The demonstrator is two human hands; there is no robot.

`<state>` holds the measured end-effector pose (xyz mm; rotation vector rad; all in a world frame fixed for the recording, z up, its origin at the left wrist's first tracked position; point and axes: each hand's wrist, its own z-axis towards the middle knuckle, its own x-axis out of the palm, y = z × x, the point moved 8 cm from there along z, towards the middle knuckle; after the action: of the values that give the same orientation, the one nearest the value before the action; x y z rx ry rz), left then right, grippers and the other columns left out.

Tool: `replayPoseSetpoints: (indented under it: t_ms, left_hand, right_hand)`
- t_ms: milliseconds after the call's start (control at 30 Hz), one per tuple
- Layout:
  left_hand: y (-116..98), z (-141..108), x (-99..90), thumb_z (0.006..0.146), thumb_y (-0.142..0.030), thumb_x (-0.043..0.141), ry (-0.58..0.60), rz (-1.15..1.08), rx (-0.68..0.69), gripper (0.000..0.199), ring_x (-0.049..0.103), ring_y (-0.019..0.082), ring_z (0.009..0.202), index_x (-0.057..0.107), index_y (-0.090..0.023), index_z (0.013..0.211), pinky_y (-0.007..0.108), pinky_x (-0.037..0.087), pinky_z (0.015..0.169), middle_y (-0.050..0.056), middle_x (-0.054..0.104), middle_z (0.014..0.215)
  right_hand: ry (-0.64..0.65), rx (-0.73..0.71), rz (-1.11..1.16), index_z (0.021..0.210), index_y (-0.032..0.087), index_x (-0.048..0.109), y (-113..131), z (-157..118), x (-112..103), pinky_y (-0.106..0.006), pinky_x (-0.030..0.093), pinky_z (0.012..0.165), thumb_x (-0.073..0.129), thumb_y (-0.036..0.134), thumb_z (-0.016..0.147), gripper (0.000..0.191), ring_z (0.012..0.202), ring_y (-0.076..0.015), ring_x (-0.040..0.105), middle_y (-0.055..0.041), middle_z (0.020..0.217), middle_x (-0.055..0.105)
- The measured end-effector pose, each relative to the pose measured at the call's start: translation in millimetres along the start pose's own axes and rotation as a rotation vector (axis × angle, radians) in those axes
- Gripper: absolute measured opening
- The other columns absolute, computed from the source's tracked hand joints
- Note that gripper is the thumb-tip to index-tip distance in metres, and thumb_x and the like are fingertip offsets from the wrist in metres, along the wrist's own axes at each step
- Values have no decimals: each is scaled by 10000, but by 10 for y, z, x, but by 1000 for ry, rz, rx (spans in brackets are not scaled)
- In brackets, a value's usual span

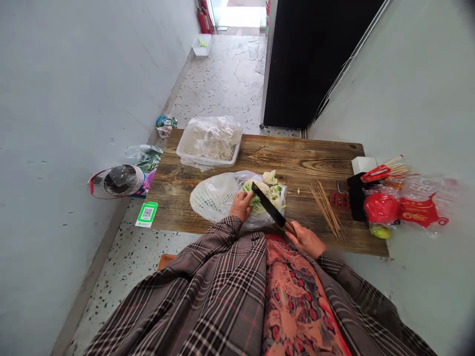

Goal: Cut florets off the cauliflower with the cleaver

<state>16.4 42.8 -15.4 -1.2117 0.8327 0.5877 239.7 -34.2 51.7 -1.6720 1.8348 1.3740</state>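
A cauliflower (262, 188) with pale green stems lies on a clear plastic bag (211, 198) on the wooden table. My left hand (242, 205) grips its left side, fingers curled against the stems. In my right hand (306, 241) is the wooden handle of a knife (272, 210). Its dark blade slants up to the left, with the tip over the cauliflower head; whether the edge touches it, I cannot tell. One loose floret (269, 177) sits just behind the cauliflower, and a tiny piece (298, 191) lies to the right.
A white plastic tub (209, 160) lined with clear film stands at the table's back left. To the right lie bamboo skewers (328, 210), red-handled scissors (339, 199) and red packages (382, 207). A QR code card (147, 214) is at the left edge. A bucket (124, 181) stands by the wall.
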Motion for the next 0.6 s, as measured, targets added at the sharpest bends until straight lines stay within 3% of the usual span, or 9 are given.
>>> replayPoseSetpoints:
  t_ms: [233,333,467,600]
  left_hand:
    - [41,-37,-7,700,-81,609,-7,-34,-5,572,488,244,1067,566,-216,1254,414,443,993,82,515,1129]
    - [-8,-39,-25,695,-75,614,4,-26,13,557,491,250,1061,582,-189,1240,416,444,990,96,526,1116]
    - [-52,-70,-40,700,-67,598,0,-14,27,551,489,257,1073,583,-192,1237,439,440,987,98,533,1117]
    - [-36,-109,-23,707,-84,608,-9,-35,16,514,498,260,1065,592,-194,1208,467,445,973,97,538,1108]
  right_hand:
    - [-15,13,314,983,167,566,-182,23,-18,-312,455,675,330,522,891,436,735,-211,611,-63,798,637]
    - [-51,9,318,961,175,577,-197,-18,-4,-314,458,664,341,534,883,436,714,-209,606,-47,761,629]
    - [-122,-43,186,997,177,573,-44,-141,-125,-337,466,685,373,503,898,395,771,-245,637,-80,817,665]
    - [-244,-115,176,1128,178,533,170,-258,-363,-336,478,768,379,440,932,362,929,-254,653,-126,1021,680]
